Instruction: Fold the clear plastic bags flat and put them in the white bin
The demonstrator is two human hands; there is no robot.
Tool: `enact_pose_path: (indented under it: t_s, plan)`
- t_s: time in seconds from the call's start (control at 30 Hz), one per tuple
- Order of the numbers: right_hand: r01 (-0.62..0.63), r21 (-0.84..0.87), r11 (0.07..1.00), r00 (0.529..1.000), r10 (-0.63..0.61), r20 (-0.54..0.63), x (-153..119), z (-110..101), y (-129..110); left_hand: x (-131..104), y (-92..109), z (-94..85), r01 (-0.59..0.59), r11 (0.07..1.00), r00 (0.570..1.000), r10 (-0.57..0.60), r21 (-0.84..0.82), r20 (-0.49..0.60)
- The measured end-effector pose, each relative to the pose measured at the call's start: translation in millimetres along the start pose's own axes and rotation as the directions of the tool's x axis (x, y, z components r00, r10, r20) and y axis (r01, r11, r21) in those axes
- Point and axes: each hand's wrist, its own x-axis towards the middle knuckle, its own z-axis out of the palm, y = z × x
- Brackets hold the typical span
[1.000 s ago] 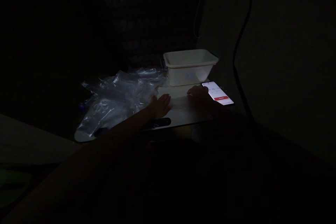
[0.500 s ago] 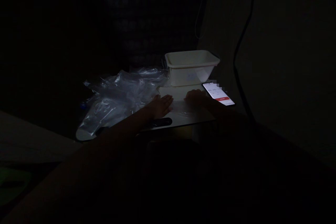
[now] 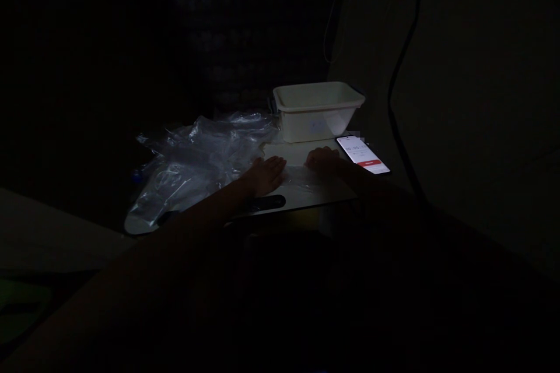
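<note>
My left hand (image 3: 266, 176) lies flat on a small white table (image 3: 335, 189), fingers stretched out, pressing on the edge of a clear plastic bag (image 3: 301, 176). The bag is spread thin on the tabletop between my two hands. At its far right side my right hand (image 3: 322, 159) is closed, the fingertips pinching the plastic; the dim light hides the exact grip. A heap of crumpled clear plastic bags (image 3: 205, 154) covers the left part of the table, beside my left forearm.
Behind my hands stands a white plastic tub (image 3: 317, 122) with dark handles. A lit phone (image 3: 365, 154) showing a timer lies to the right of my right hand. The table has a dark slot (image 3: 269, 203) near its front edge. A black cable (image 3: 396, 122) hangs at the right.
Both hands stay nearly in place on the plastic. The right hand has shifted very slightly, and the whole view has moved a little.
</note>
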Motion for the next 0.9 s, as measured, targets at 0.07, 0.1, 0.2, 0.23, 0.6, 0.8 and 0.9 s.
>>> enact_pose_path:
  t_s: [0.07,0.1,0.2,0.23,0.6,0.8,0.9]
  plan:
    - [0.055,0.014,0.998,0.997,-0.054,-0.059,-1,2,2,3,0,-1.8,0.061,0.991,0.995,-0.069,-0.117,-0.072]
    - [0.087,0.02,0.996,0.991,-0.084,-0.103,-1,4,3,6,0,-2.4,0.084,0.98,0.989,-0.104,-0.182,-0.105]
    - [0.185,0.026,0.982,0.952,-0.172,-0.254,1,8,5,14,0,-3.6,0.114,0.933,0.974,-0.173,-0.34,-0.148]
    - [0.21,0.019,0.978,0.934,-0.194,-0.301,2,9,5,17,1,-4.3,0.115,0.919,0.972,-0.183,-0.377,-0.149]
    - [0.277,-0.035,0.96,0.845,-0.261,-0.467,-5,2,-4,31,4,-9.0,0.082,0.569,0.925,-0.349,-0.818,-0.15]
    - [0.278,0.155,0.948,0.828,-0.154,-0.54,-4,3,-4,29,9,-8.0,0.137,0.349,0.88,-0.472,-0.927,-0.047]
    - [0.248,0.371,0.895,0.83,0.001,-0.557,3,7,0,29,14,-10.1,0.113,0.184,0.839,-0.544,-0.976,-0.005]
